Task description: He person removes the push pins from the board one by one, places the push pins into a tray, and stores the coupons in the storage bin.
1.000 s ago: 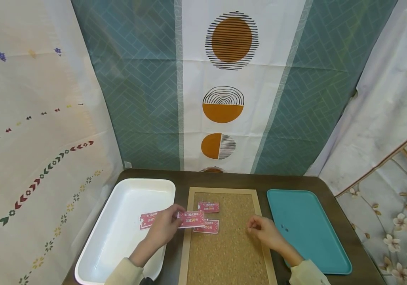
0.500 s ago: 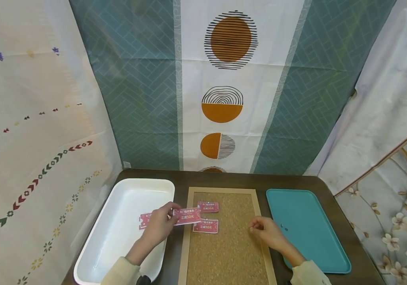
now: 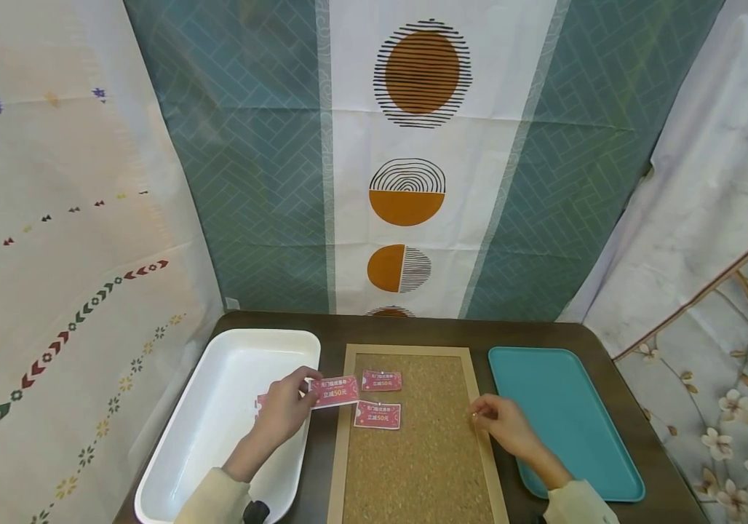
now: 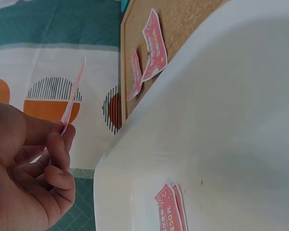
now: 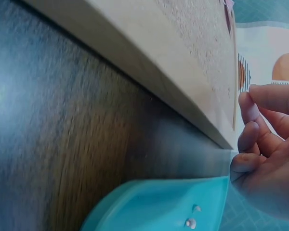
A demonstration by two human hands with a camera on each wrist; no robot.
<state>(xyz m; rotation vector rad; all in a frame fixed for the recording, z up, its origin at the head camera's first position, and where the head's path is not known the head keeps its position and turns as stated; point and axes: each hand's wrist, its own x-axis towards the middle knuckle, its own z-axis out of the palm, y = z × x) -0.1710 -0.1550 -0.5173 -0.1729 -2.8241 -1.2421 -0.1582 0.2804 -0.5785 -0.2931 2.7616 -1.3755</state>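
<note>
My left hand [image 3: 282, 407] pinches a pink coupon [image 3: 336, 391] between thumb and fingers, held up over the white tray's right rim and the corkboard's left edge. Two similar pink coupons, an upper one [image 3: 382, 380] and a lower one [image 3: 377, 415], are on the corkboard [image 3: 426, 458] at its upper left, the lower one overlapping the frame. More coupons [image 4: 169, 209] lie overlapped in the white tray [image 3: 200, 437], partly behind my left hand in the head view. Over the board's right frame, my right hand [image 3: 508, 429] has thumb and index fingertips together around a tiny pale thing, too small to identify.
To the right a teal tray [image 3: 577, 437] holds a couple of small pale pins [image 5: 190, 222]. The dark wooden table [image 3: 452, 332] runs under everything. Printed cloths [image 3: 269, 182] hang behind and at both sides.
My left hand has drawn leftward with its coupon, uncovering the lower coupon on the board. My right hand has shifted slightly right, from the cork toward the board's right frame.
</note>
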